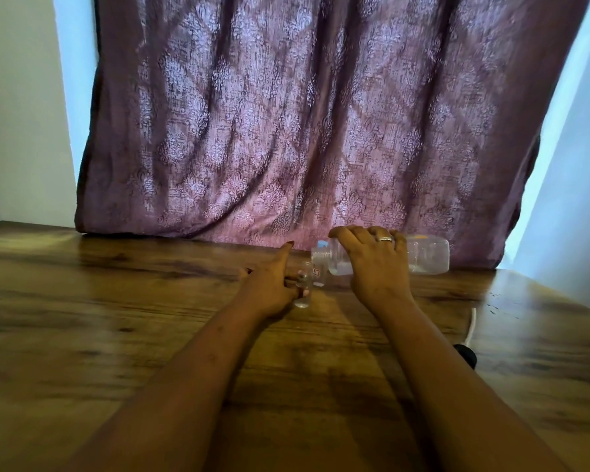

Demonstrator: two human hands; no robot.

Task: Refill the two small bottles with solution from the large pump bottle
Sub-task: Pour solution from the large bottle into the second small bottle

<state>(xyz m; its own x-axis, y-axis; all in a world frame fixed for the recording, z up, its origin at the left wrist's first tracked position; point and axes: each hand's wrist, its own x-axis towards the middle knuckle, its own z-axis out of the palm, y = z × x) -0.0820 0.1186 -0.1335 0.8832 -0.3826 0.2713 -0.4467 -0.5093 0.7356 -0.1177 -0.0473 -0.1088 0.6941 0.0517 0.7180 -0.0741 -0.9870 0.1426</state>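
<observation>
Our left hand (273,284) pinches a small bottle (303,287) upright near the far edge of the tabletop (116,318). Our right hand (375,264) clasps the large bottle (426,257), tipped almost flat, its neck just beside the small one's mouth. Little solution seems to remain inside, so we judge a slow, steady tilt best, mouths aligned and the small bottle braced on the wood. A patterned curtain (303,114) hangs behind.

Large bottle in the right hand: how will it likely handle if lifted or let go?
Probably light: the large bottle is clear and little liquid shows along its low side. Its round body would likely roll if laid on the table. Smooth plastic may slip under the right hand.
</observation>
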